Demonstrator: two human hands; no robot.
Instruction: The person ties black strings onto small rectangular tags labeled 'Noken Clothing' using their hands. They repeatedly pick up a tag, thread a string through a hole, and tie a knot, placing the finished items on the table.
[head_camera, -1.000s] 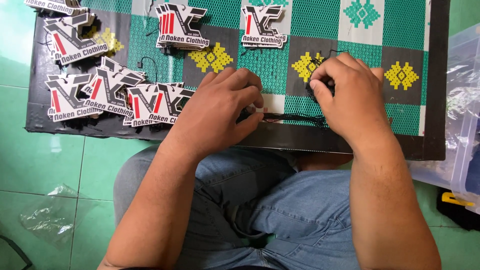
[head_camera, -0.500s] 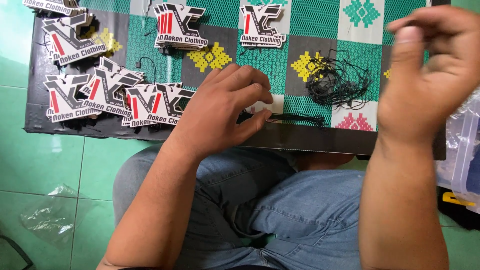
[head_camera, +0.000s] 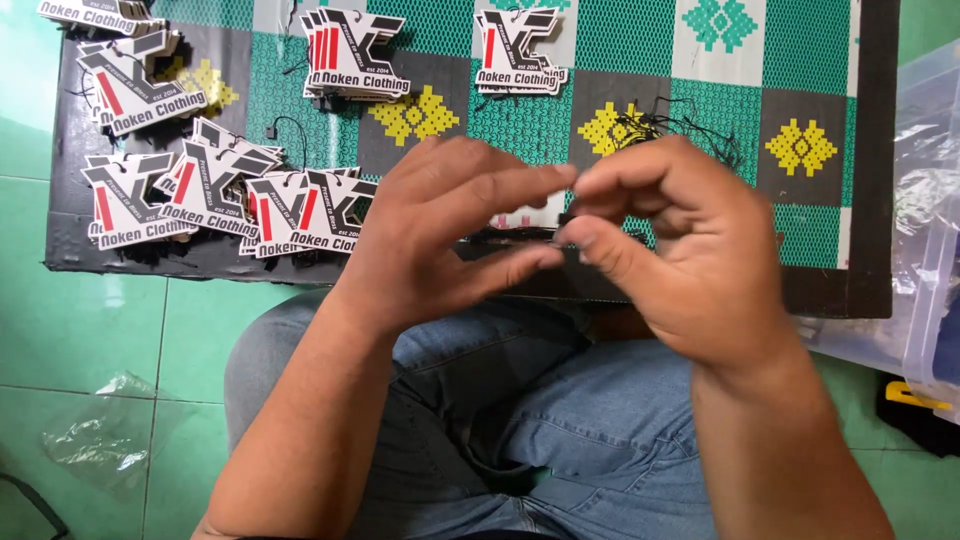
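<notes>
My left hand (head_camera: 440, 235) and my right hand (head_camera: 680, 255) meet fingertip to fingertip over the near edge of a green, black and yellow patterned mat (head_camera: 620, 40). A white hang tag (head_camera: 522, 214) shows between my left fingers, mostly hidden. The thumb and forefinger of my right hand are pinched together at the tag's edge, apparently on a thin black string that I can barely make out. A tangle of loose black strings (head_camera: 690, 128) lies on the mat just beyond my right hand.
Piles of red, black and white hang tags lie on the mat at the far middle (head_camera: 350, 55), far centre-right (head_camera: 520, 58), far left (head_camera: 130, 75) and near left (head_camera: 240, 195). A clear plastic box (head_camera: 930, 200) stands at the right. A crumpled plastic bag (head_camera: 100, 440) lies on the green floor.
My right hand left the string tangle, swung up to the right, then came back down to meet my left hand. My left hand lifted slightly with the tag.
</notes>
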